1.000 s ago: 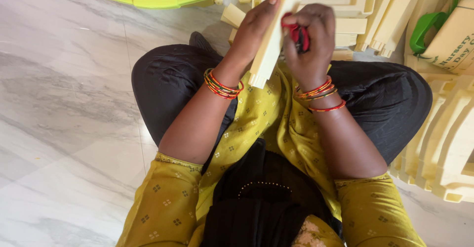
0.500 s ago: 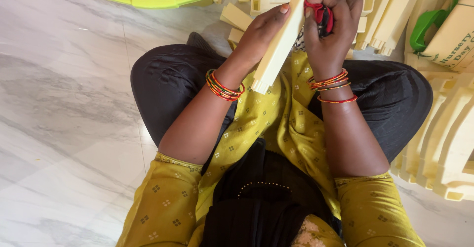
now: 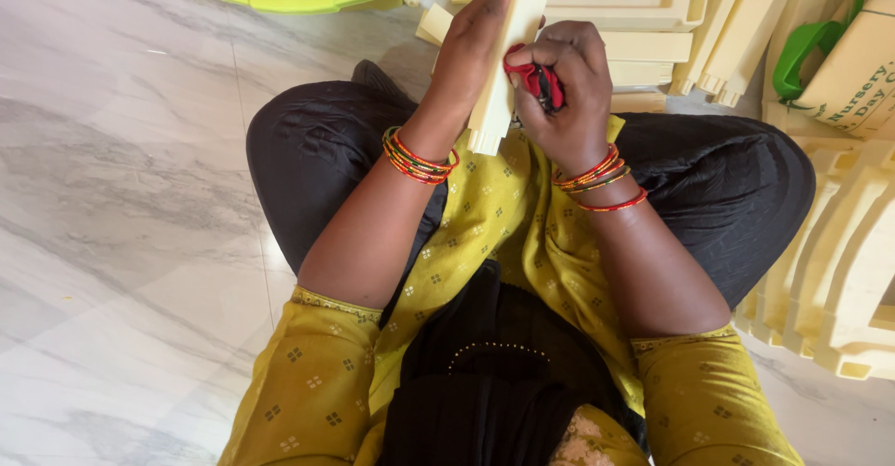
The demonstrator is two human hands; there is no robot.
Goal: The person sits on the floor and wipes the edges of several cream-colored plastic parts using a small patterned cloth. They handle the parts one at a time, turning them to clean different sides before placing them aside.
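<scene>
Left hand [image 3: 466, 56] fingers wrap the cream plastic bar [image 3: 508, 51], held upright over the lap; right hand [image 3: 564, 84] is clenched on a red tool [image 3: 536, 82] pressed to the bar's edge. The bar looks stiff, light and smooth, best gripped mid-length. Stacked cream panels [image 3: 839, 270] crowd the right; marble floor [image 3: 121, 196] is open on the left.

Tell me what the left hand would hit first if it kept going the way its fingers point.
The left hand, gripping the long cream plastic bar, points up and away from the body. First in line is probably the pile of cream plastic frame pieces on the floor, though depth is unclear.
</scene>
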